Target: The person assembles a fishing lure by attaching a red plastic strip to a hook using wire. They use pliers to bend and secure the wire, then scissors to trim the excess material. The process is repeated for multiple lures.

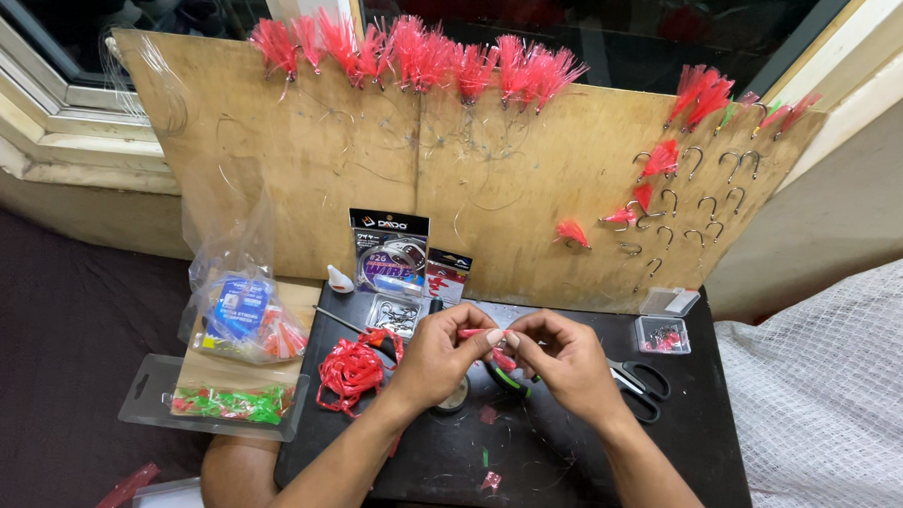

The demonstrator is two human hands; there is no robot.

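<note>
Both hands meet over the middle of the black tabletop (pixel 564 468), fingertips pressed together on a small red strand (pixel 477 334) that runs between them. The left hand (pixel 438 356) is closed, its thumb and forefinger pinched on the left part of the strand; the right hand (pixel 565 360) is closed too, pinching the right end where the two thumbs nearly touch. Just below the fingers a green-and-black handled tool (pixel 507 376) lies on the tabletop, partly hidden by the hands. To the left of the left hand sits a loose bundle of red ribbon (pixel 350 373), and far of it a small clear box of hooks (pixel 393 314). Right of the right hand lie black scissors (pixel 639 383), and farther right a small clear box with red bits (pixel 662 335). Propped at the far edge of the tabletop stands a wooden board (pixel 374 171) with red feathered lures (pixel 418 55) along its top and bare hooks (pixel 708 203) hung on its right side. Two packets (pixel 389 250) lean against the board. Off the tabletop's left edge rest a clear plastic bag (pixel 237 312) and a clear tray of green pieces (pixel 228 403)
</note>
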